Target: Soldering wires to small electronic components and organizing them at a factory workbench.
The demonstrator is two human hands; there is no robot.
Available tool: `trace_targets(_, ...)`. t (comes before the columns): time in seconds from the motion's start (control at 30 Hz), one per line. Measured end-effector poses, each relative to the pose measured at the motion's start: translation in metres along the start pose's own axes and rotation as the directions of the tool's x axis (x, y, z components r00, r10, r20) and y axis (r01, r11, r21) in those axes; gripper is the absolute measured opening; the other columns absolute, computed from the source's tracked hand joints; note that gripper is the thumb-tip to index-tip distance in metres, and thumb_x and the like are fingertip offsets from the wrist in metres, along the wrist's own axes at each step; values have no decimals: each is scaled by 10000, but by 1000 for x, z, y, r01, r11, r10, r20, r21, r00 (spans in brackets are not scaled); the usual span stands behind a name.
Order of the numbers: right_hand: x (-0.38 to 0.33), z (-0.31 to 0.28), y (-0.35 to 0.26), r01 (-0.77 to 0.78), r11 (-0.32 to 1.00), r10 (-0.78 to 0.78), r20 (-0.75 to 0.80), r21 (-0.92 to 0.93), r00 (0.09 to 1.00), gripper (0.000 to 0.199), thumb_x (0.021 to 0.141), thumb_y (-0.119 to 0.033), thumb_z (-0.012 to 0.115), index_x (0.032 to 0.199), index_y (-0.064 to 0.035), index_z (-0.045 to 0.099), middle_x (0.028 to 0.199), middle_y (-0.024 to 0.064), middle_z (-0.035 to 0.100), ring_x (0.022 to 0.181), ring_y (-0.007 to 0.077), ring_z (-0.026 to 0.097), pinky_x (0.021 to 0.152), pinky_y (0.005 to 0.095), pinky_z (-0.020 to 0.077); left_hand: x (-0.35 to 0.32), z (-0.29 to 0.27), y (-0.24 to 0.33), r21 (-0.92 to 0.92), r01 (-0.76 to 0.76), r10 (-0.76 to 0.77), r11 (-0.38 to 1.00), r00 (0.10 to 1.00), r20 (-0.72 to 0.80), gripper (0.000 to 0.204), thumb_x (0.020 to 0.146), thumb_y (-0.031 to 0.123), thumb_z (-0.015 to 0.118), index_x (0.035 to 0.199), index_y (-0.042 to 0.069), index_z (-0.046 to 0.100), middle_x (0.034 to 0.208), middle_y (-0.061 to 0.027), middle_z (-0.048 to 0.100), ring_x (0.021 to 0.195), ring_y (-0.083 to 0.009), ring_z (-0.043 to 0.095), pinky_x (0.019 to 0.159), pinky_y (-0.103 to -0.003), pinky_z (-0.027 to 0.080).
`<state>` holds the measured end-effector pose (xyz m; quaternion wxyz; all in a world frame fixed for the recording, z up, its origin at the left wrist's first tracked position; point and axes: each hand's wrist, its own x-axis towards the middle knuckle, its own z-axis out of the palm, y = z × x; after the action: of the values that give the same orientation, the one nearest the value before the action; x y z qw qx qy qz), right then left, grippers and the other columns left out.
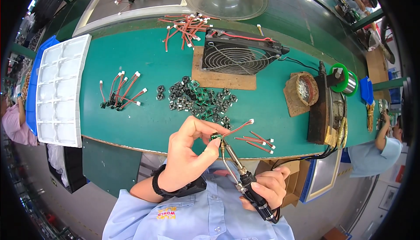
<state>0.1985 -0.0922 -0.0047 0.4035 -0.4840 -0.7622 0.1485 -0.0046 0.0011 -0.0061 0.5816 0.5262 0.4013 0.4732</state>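
Between thumb and fingers, my left hand [191,146] pinches a small green circuit board [215,136] above the table's front edge. A red and black wire lead [238,127] with a white plug runs from the board toward the upper right. My right hand [270,188] is wrapped round the black handle of a soldering iron [239,168]. The iron's tip, with a thin curved tube beside it, meets the board near my left fingertips. Several loose wire leads [258,142] lie just right of the board. Beyond my left hand spreads a pile of small black and green components [201,98].
A black fan [238,56] stands behind the pile. At right are a round tin of shavings [302,89], a green solder spool [350,81] and a dark box [321,117]. Wired boards [116,102] lie left, near a white compartment tray [61,91]. More leads [188,28] lie at the back.
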Motion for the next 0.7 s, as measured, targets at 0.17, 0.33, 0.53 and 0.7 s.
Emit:
trace_targets(0.17, 0, -1, 1, 9, 1000, -9, -11, -6, 1000, 470, 557, -259, 810, 989, -188, 640, 794, -43, 617, 742, 125, 556, 795, 348, 318, 0, 0, 1, 8, 3, -3, 1000, 1000, 2, 163, 803, -56, 532, 903, 25, 432, 984, -183, 609, 930, -205, 599, 800, -317, 470)
trace_targets(0.33, 1, -3, 1, 21, 1000, -21, -10, -13, 1000, 486, 578, -266, 803, 1021, -185, 619, 757, -32, 601, 730, 142, 554, 776, 351, 328, 1, 1, 0, 5, 3, -3, 1000, 1000, -5, 160, 804, -49, 537, 899, 26, 431, 978, -181, 611, 922, -203, 598, 803, -323, 467)
trace_targets(0.53, -3, 1, 28, -77, 997, 82, -363, 29, 928, 426, 711, -201, 718, 1086, -91, 549, 921, 71, 564, 839, 178, 536, 803, 371, 355, 2, 0, 4, -90, 47, -48, 995, 999, -8, 152, 804, -31, 540, 893, 28, 432, 962, -181, 612, 905, -199, 595, 802, -323, 464)
trace_targets(0.7, 22, 3, 74, -429, 901, 349, -482, -64, 803, 352, 817, 5, 574, 1160, -18, 497, 1071, 115, 534, 946, 192, 517, 892, 310, 384, 1, -5, 9, -338, 226, -215, 914, 974, 70, 132, 803, 32, 555, 872, 39, 443, 936, -181, 611, 844, -201, 588, 761, -319, 463)
